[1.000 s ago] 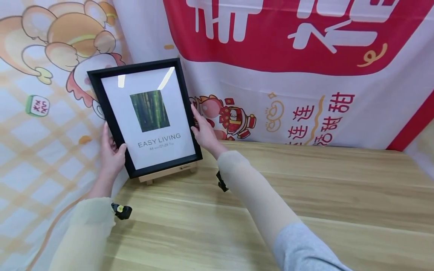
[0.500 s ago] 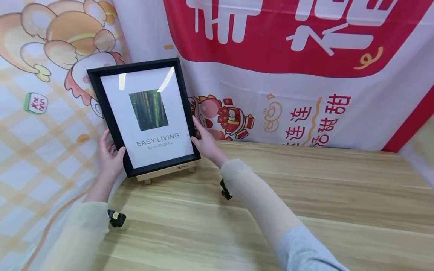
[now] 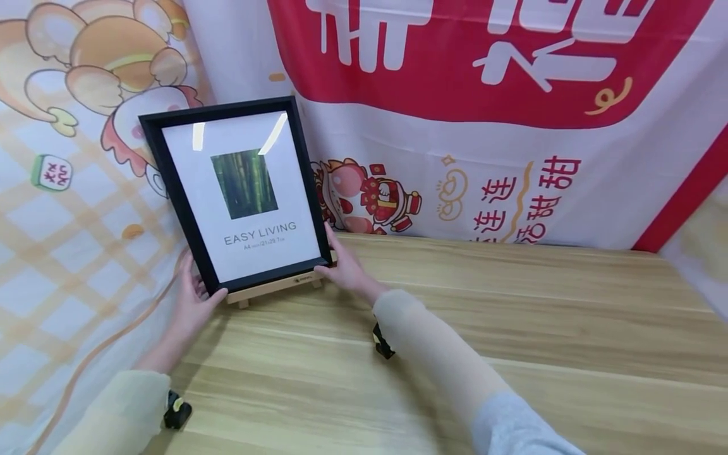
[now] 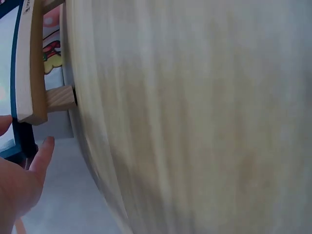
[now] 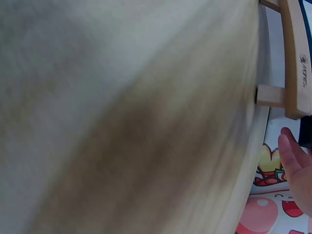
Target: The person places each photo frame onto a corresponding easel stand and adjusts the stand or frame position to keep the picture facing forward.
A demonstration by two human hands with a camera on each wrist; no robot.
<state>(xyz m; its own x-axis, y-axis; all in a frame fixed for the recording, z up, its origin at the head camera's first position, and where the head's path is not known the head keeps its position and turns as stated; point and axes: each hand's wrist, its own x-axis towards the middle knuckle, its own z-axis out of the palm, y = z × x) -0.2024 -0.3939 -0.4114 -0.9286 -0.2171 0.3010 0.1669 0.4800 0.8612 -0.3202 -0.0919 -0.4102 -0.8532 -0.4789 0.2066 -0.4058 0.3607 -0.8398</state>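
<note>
Now your left hand point(image 3: 193, 306) has the lower left corner of the black picture frame point(image 3: 236, 196), thumb across the front edge, fingers reaching round the side, only partly spread. Your right hand point(image 3: 347, 272) mirrors it at the lower right corner, thumb at the bottom, forefinger up along the side, the two bracketing that corner; how hard either hand presses, I can't tell. So the frame sits squarely between your palms, leaning back on a wooden tabletop easel point(image 3: 275, 286), whose ledge runs under its bottom edge. Behind the glass, a green bamboo photo point(image 3: 244, 183) sits above the words EASY LIVING. Back along your forearms come cream sleeves point(image 3: 443, 354), with a black device point(image 3: 177, 411) by the left cuff and another by the right. Below it all spreads the wood-grain tabletop point(image 3: 512, 303); to the left hangs a checked cartoon cloth point(image 3: 51, 240), and at the back a red-and-white cloth point(image 3: 472, 82) with big characters.
</note>
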